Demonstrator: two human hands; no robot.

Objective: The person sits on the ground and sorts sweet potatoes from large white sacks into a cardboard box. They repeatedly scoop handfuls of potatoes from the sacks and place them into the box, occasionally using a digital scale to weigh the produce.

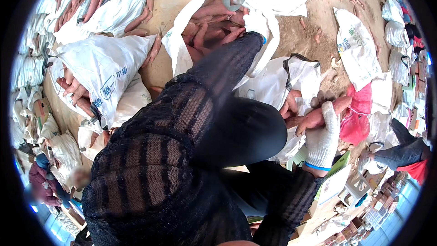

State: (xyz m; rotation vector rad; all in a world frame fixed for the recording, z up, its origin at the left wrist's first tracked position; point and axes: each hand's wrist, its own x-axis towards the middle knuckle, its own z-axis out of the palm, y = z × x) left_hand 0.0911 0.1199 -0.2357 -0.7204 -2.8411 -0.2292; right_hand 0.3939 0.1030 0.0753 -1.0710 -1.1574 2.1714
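My right hand [321, 140], in a white knitted glove with dirty grey fingertips, grips a sweet potato [315, 118]. Below and left of it, a white woven bag [264, 80] with a dark-trimmed opening holds more sweet potatoes [292, 102]. My left arm stretches forward to a large open white sack [179, 46], full of sweet potatoes [211, 13]. Also gloved in white, my left hand [255, 24] is at this sack's right side; glare hides its fingers, so I cannot tell whether it holds anything. My dark knee [252, 130] is between the two arms.
Printed white sacks [106, 71] of sweet potatoes crowd the left. A red mesh bag [356, 119] and a flat white sack [356, 46] lie at right. Loose sweet potatoes [136, 20] are scattered on the ground. Other people [44, 184] are at the left and right edges.
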